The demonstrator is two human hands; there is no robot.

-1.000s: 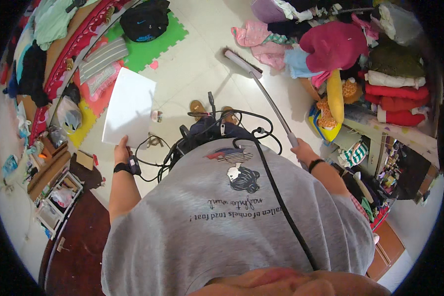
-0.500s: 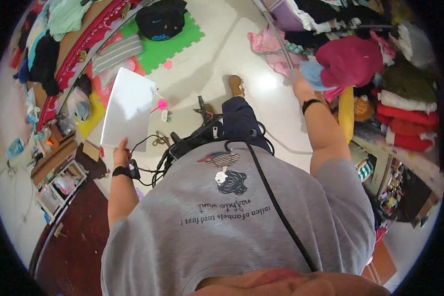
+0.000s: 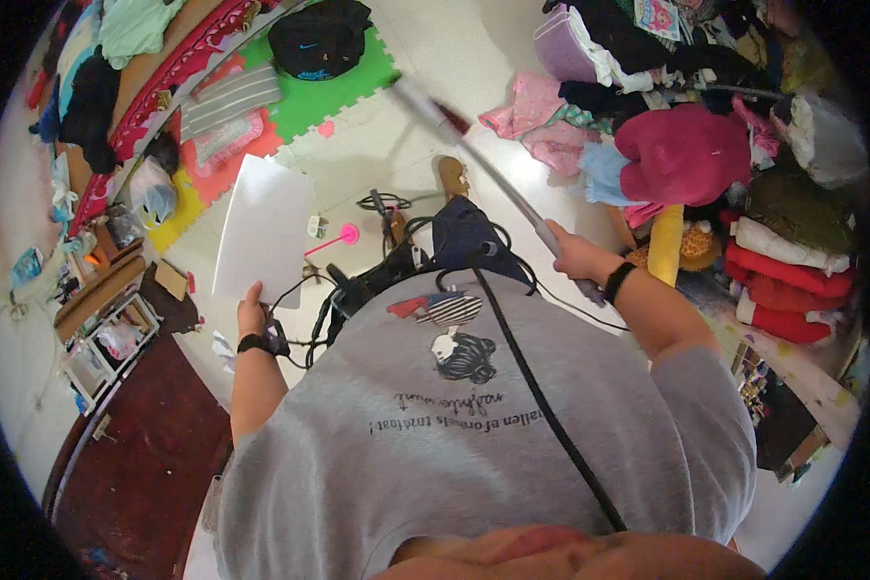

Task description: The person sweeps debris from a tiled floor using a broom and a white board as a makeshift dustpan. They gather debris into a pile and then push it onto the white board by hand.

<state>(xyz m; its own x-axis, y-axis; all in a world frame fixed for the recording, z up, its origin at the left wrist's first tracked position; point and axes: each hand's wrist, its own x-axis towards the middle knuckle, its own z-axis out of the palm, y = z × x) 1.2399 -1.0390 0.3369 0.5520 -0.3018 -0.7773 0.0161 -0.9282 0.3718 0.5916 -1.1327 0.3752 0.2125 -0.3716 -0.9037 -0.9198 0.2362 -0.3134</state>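
Note:
On the left, my left hand grips the lower edge of a flat white board, which is held up over the floor. My right hand is closed around the long grey handle of what looks like a broom. Its handle slants away to the far left. At its far end, a grey head with dark reddish bristles is blurred near the green foam mat. Between the board and my legs, a pink stick with a round end lies on the pale floor.
A black bag sits on the green mat. Heaped clothes and a dark pink cushion fill the right side, beside folded red fabric. Black cables hang around my waist. Boxes and a white rack stand at left.
My right hand has come nearer and slightly left, and the broom has swung left so its head now shows. The white board has shifted slightly right and nearer.

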